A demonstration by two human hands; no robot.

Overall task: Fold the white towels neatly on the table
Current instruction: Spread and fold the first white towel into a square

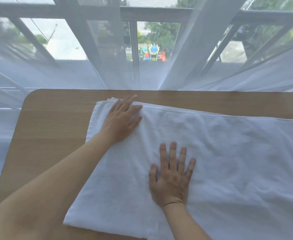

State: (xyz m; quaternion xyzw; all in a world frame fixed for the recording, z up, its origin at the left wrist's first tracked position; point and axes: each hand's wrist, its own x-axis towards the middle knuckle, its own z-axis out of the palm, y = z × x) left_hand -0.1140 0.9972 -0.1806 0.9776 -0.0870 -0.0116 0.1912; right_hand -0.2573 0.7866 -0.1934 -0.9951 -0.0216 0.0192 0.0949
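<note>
On the wood-grain desk [55, 122] a soft white rectangular towel [229, 161] lies folded under both flat, spread hands, left [122, 121] far corner, right [172, 179] centre.

No writing, label, brand or number can be read anywhere here, neither on the white towel [211, 153] nor on the wooden table [55, 118].

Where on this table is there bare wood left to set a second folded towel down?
The widest bare wood is on the table, between its rounded left edge and the white towel. A narrow strip runs between the towel's far edge and the curtain. The centre and right are covered by the towel, with the left hand and right hand flat on it.
</note>
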